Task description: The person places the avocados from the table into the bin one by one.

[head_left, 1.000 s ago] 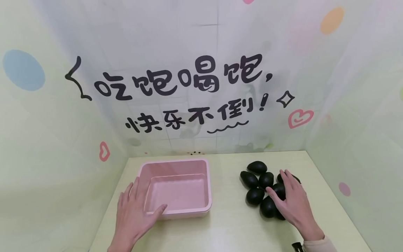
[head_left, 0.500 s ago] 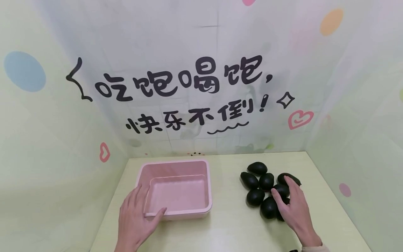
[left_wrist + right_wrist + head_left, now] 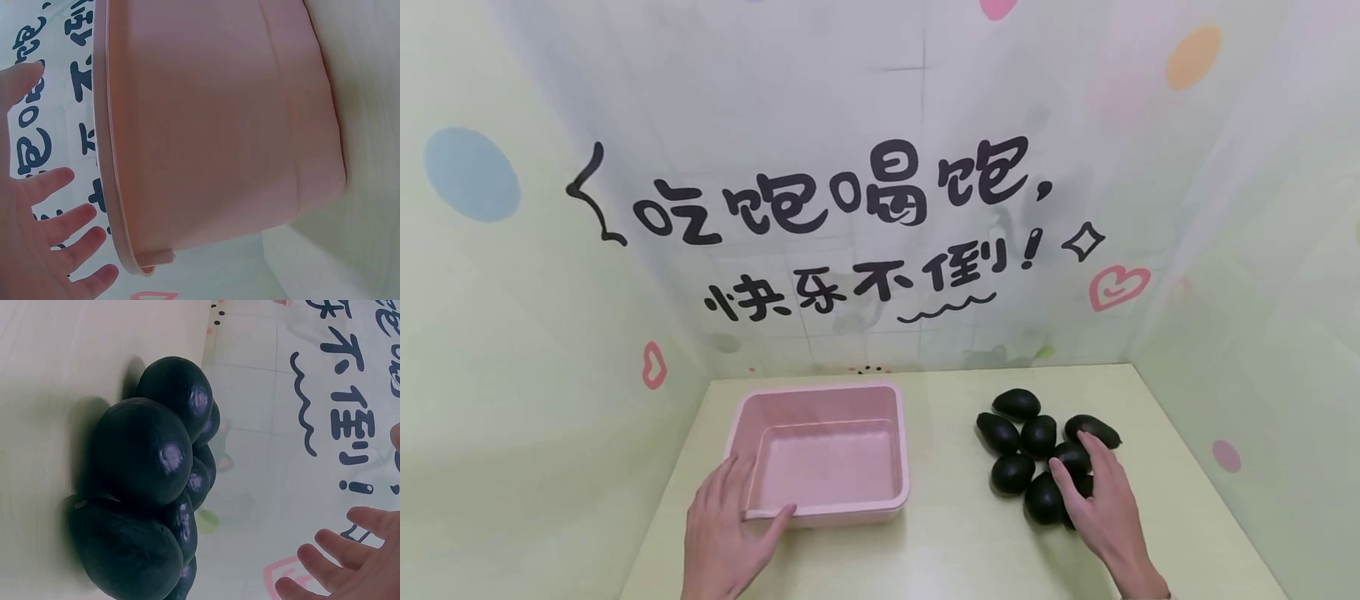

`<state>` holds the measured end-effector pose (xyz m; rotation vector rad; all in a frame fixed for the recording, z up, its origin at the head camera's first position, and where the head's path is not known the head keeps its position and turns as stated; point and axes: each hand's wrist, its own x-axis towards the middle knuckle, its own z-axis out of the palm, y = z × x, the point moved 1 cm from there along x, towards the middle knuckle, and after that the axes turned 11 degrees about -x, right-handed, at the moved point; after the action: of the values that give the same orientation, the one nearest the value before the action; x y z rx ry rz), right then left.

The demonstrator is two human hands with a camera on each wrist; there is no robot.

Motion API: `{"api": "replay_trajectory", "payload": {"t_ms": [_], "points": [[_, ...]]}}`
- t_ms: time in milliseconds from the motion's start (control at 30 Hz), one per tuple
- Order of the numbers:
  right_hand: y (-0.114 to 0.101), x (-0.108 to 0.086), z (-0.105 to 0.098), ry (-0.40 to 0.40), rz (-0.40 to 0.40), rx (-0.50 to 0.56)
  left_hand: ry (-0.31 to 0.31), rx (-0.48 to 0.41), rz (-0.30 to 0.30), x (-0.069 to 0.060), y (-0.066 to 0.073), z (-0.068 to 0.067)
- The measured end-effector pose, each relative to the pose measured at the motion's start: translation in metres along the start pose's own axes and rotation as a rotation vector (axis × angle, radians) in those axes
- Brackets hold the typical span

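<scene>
A pink plastic bin (image 3: 831, 509) stands on the left half of the table, with nothing inside it. My left hand (image 3: 722, 529) hovers at its front left corner, fingers spread; the left wrist view shows these fingers (image 3: 65, 222) apart from the rim, above the bin's wall (image 3: 206, 137). On the right lies a cluster of several dark avocados (image 3: 1012, 474), some touching. My right hand (image 3: 1105, 512) is over the cluster's right side and partly hides a front avocado. In the right wrist view its relaxed fingers (image 3: 340, 550) hang clear above the avocados (image 3: 140, 453), holding nothing.
The pale wooden table (image 3: 951, 517) has a strip of bare surface between bin and avocados. A printed backdrop (image 3: 865, 100) with black lettering rises behind the table, and similar panels stand close on both sides.
Both hands have drawn back slightly towards me, the right one uncovering more of the rear right avocado. Bin and avocados stay in place; the view has shifted a little.
</scene>
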<state>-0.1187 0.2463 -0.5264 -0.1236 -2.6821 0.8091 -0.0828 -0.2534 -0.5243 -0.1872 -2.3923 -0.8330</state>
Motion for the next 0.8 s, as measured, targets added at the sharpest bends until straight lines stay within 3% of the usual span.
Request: {"api": "replay_trajectory", "payload": {"t_ms": [400, 800], "points": [[0.013, 0.000, -0.004, -0.058, 0.144, 0.009, 0.024, 0.021, 0.027, -0.001, -0.005, 0.002], [0.031, -0.008, 0.003, -0.044, 0.163, 0.018, 0.014, 0.051, -0.013, -0.011, -0.005, 0.000]]}}
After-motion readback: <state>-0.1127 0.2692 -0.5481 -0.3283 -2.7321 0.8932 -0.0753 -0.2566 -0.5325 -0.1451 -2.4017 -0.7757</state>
